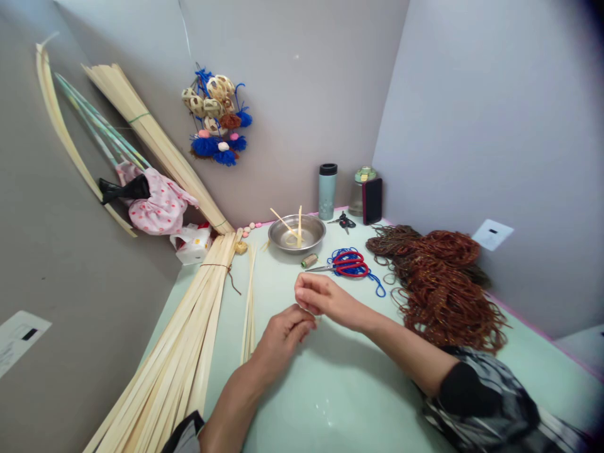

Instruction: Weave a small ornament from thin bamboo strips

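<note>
Cream shows in a tiny sliver (319, 319) at the fingertips of the left hand (278, 336), just below the right hand (330, 299), above the middle of the worktop (325, 409). Both grips are drawn together, fingertips pinched; what is clamped between them is mostly hidden and cannot be told. Since so little of it is seen past the skin, it could easily be dropped or bent if either pinch were loosened or pulled unevenly.

Close by the left forearm, narrow strips (250, 302) are laid lengthwise and could be knocked askew by a sideways sweep of the wrist. Beyond the right hand, the red-handled scissors (350, 265) are set on blue cord (380, 287), blades towards the spool (309, 260); knuckles could be pricked in a careless reach, or the cord dragged along.

Farther out, movement is bounded on the left by the bundle of wide strips (174, 340), and on the right by the brown cord heap (443, 302), whose loose loops could be caught by the right sleeve (491, 396). At the back, the metal bowl (283, 250) is placed near the wall (292, 126). The most open room is offered towards the body, between the forearms.
</note>
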Demonstrator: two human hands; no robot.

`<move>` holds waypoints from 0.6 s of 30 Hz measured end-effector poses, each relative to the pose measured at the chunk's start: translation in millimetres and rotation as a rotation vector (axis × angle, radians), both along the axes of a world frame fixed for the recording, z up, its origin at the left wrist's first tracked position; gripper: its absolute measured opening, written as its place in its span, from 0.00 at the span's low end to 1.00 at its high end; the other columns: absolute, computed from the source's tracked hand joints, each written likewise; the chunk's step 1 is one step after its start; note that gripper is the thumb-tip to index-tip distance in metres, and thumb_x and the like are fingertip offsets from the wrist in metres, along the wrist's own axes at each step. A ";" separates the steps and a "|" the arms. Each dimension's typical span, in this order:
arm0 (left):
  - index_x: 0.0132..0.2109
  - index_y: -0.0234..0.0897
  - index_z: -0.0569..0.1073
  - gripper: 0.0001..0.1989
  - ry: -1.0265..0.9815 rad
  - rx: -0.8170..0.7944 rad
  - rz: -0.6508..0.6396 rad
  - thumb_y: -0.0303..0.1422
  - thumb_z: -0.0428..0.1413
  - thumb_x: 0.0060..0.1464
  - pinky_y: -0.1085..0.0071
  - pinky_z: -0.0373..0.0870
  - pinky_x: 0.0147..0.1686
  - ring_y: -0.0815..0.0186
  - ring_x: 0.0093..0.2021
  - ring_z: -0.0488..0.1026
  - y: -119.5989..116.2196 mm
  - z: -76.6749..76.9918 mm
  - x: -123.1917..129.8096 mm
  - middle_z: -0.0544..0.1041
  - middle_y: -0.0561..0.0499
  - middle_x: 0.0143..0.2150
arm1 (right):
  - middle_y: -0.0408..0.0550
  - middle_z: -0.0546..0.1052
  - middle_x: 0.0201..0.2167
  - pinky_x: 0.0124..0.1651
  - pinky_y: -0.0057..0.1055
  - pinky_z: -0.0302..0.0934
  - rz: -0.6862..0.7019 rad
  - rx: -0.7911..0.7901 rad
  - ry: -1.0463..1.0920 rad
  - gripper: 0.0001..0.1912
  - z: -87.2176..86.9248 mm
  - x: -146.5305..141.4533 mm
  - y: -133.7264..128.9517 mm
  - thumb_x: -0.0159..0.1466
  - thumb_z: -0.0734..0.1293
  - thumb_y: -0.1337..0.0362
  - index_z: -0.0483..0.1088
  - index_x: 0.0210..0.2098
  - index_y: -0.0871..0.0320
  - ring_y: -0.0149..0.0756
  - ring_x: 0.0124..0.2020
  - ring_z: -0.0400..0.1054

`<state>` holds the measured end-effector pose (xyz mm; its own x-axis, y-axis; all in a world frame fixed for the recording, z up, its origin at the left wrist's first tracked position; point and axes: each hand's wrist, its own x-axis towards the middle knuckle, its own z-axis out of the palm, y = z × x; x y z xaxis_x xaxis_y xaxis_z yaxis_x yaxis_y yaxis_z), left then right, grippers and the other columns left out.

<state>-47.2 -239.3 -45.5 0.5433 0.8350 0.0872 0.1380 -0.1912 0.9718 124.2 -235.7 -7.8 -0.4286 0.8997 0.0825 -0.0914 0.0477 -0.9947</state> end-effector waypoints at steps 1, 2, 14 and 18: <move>0.32 0.36 0.75 0.12 0.004 -0.053 -0.055 0.38 0.55 0.60 0.72 0.59 0.30 0.69 0.27 0.64 -2.3 2.1 1.1 0.69 0.53 0.27 | 0.36 0.64 0.22 0.22 0.23 0.42 -0.003 -0.091 0.060 0.19 -3.9 1.6 5.0 0.63 0.70 0.51 0.61 0.30 0.58 0.22 0.19 0.49; 0.32 0.36 0.75 0.13 -0.011 -0.111 -0.083 0.40 0.56 0.60 0.73 0.59 0.30 0.69 0.27 0.64 -3.8 4.3 1.6 0.68 0.53 0.27 | 0.35 0.63 0.22 0.22 0.23 0.38 -0.001 -0.175 0.120 0.20 -7.7 2.3 9.5 0.61 0.71 0.52 0.60 0.29 0.58 0.21 0.19 0.45; 0.34 0.31 0.71 0.14 -0.749 -0.722 0.177 0.34 0.67 0.50 0.82 0.55 0.21 0.79 0.24 0.57 11.6 0.1 -0.3 0.62 0.57 0.28 | 0.44 0.68 0.33 0.37 0.28 0.60 -0.305 0.506 -0.230 0.05 -14.5 -5.8 2.4 0.68 0.63 0.65 0.70 0.36 0.58 0.30 0.32 0.64; 0.36 0.30 0.71 0.07 -0.810 -0.781 0.243 0.29 0.62 0.57 0.83 0.56 0.20 0.80 0.23 0.57 14.5 1.0 -2.2 0.61 0.57 0.28 | 0.50 0.69 0.40 0.36 0.28 0.60 -0.368 0.895 -0.714 0.13 -31.4 -11.9 -0.4 0.70 0.57 0.72 0.70 0.47 0.59 0.32 0.35 0.64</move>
